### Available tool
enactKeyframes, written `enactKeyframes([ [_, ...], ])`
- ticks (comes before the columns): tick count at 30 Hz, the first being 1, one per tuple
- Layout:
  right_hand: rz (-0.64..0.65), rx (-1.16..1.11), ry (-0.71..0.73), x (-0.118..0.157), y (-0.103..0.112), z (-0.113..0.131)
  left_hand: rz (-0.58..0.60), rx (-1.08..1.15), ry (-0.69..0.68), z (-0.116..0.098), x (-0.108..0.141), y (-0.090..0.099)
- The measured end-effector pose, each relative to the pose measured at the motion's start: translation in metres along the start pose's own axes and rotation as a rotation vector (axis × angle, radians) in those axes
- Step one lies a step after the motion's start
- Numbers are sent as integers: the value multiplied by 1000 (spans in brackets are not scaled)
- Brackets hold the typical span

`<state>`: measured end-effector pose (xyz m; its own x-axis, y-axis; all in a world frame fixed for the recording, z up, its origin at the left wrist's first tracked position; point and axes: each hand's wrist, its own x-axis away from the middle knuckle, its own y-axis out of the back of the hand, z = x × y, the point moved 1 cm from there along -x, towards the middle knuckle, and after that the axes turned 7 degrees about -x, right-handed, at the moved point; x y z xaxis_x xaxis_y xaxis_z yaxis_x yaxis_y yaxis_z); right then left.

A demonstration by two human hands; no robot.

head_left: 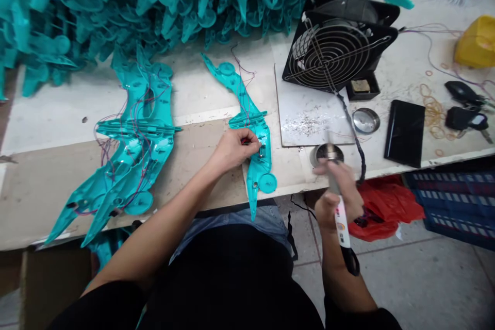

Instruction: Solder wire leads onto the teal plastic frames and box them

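Observation:
My right hand (342, 193) grips a soldering iron (342, 227) with a white handle; its tip points up and away, over a small round metal tin (320, 157). Some motion blur smears the tip. My left hand (235, 148) is closed in a pinch at the middle of a teal plastic shell (263, 136). Thin red and dark wires (243, 82) run along the shell, and a bit of red shows at the fingers. A small metal piece (262, 150) sits in the shell beside my fingertips. What exactly the fingertips press is partly hidden.
A heap of teal parts (174, 0) fills the back. Joined, wired teal shells (143, 139) lie at left. To the right are a black fan (332, 51), a white board (309, 118), a sponge holder (362, 86), a metal lid (365, 120), a black phone-like slab (405, 133) and keys (466, 118).

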<state>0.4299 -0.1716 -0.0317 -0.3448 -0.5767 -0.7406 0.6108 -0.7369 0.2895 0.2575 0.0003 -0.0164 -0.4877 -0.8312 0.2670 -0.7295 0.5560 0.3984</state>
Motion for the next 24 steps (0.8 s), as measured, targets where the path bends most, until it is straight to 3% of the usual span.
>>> enactKeyframes([
  [3,95,-208,-95,-4,-23,14,0,-32,15,-3,-1,1],
  [7,81,-260,-159,-2,-39,14,32,-52,43,-6,-3,1],
  [24,147,-302,-175,2,-41,7,4,-32,43,-5,-5,-1],
])
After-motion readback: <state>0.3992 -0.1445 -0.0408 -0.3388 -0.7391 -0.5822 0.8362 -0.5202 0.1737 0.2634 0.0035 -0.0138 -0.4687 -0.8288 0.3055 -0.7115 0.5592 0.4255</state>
